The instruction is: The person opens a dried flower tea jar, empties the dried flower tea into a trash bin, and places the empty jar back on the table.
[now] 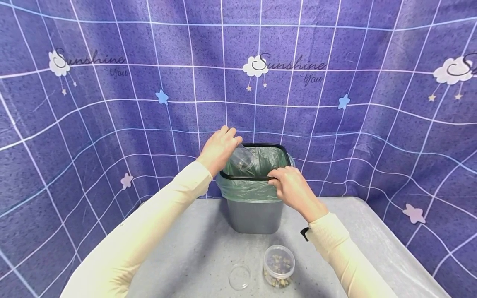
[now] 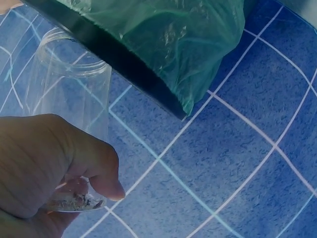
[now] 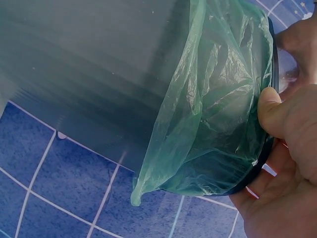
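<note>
A grey trash bin (image 1: 255, 217) stands on the table with a green plastic bag (image 1: 249, 190) folded over its edge under a black rim (image 1: 266, 145). My left hand (image 1: 220, 151) holds a clear plastic cup (image 1: 244, 159) near its base, tilted with its mouth down into the bin's opening. Dark crumbs (image 2: 79, 202) lie at the cup's base in the left wrist view. With thumb and fingers my right hand (image 1: 294, 188) grips the black rim at the near right; its thumb (image 3: 270, 111) presses the bag side in the right wrist view.
In front of the bin stands a clear round jar (image 1: 279, 265), partly filled with small yellowish dried pieces. A clear round lid (image 1: 239, 277) lies to its left on the grey tabletop (image 1: 201, 252). Behind the table hangs a blue-purple grid-patterned curtain (image 1: 208, 82).
</note>
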Demonstrator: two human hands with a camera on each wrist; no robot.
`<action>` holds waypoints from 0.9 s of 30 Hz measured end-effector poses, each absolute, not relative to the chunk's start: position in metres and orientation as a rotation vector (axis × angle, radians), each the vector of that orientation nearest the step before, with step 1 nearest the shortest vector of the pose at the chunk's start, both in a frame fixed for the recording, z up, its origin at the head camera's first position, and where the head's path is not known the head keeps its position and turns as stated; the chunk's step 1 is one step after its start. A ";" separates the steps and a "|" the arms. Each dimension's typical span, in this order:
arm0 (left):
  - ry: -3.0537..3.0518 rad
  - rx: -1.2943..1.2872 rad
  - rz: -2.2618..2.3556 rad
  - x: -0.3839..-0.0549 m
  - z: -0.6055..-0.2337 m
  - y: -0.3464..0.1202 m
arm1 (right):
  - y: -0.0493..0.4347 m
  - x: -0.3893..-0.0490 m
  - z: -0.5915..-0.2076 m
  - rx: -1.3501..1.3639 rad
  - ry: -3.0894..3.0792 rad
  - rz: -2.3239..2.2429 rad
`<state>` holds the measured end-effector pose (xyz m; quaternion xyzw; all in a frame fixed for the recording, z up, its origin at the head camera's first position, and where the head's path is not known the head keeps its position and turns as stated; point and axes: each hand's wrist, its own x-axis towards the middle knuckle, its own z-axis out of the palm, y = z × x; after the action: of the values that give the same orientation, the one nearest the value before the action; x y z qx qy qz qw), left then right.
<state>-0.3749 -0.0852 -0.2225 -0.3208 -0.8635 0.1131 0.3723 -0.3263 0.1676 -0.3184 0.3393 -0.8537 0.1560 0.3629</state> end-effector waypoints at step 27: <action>-2.185 -0.816 0.317 -0.370 -0.217 -0.080 | 0.169 -0.329 -0.320 0.877 -2.177 0.410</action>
<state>-0.3703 -0.0800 -0.2171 -0.3200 -0.8573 0.1243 0.3836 -0.3287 0.1686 -0.3203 0.3419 -0.8487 0.1600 0.3704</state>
